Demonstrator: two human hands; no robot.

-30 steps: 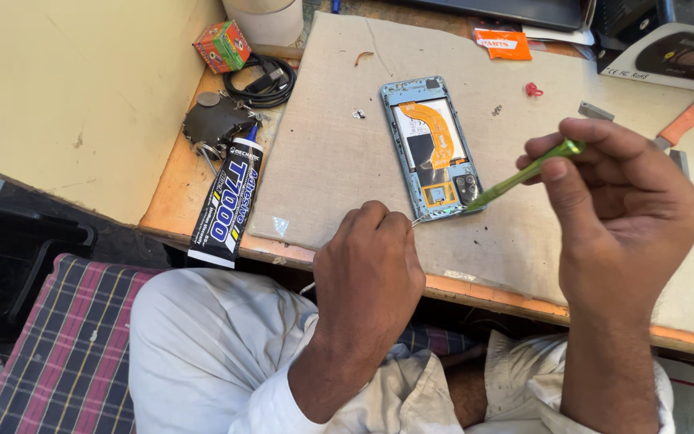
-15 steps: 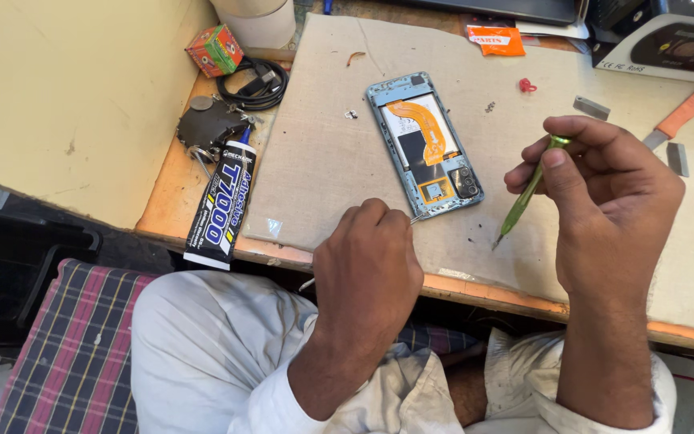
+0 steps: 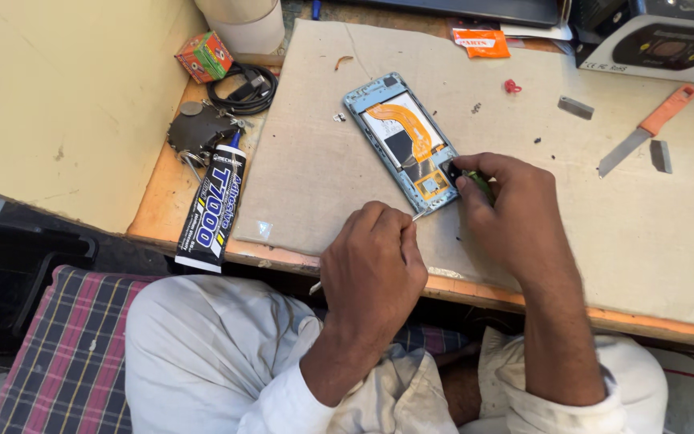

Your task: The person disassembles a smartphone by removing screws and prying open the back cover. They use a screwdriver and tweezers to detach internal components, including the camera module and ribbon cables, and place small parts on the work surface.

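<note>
— From up over the shoulders, what do you make out?

— An opened phone (image 3: 406, 142) lies at a slant on a grey-brown cardboard mat (image 3: 524, 201), its back off, pale blue frame showing, an orange flex strip running down the inside. It sits near the middle of the mat, the lower end pointing toward the person.

— And the hands?

— The right hand (image 3: 508, 221) is down at the phone's lower end, fingers pinched together on a thin green tool (image 3: 479, 183); only a sliver of it peeks out between thumb and forefinger, the tip right by the phone's bottom corner. The left hand (image 3: 373, 269) is curled into a loose fist just below that corner, closed on a slim metal tool (image 3: 418, 214) whose point pokes out near the frame. I cannot tell if the point touches it. The two hands are close, just beside each other, not touching.

— What else is on the bench?

— A black glue tube (image 3: 212, 210) lies along the left edge of the mat, partly over the table edge. Above it a coiled black cable (image 3: 244, 90), a small colourful box (image 3: 204, 56). Off to the right, well apart from the hands, an orange-handled blade (image 3: 646, 131), and a small red bit (image 3: 512, 86) near the top of the mat. An orange packet (image 3: 481, 42) lies at the far edge.

— The person's seated?

— Yes, pale trousers, knees under the table, a checked cloth (image 3: 66, 354) beside the left leg.
</note>
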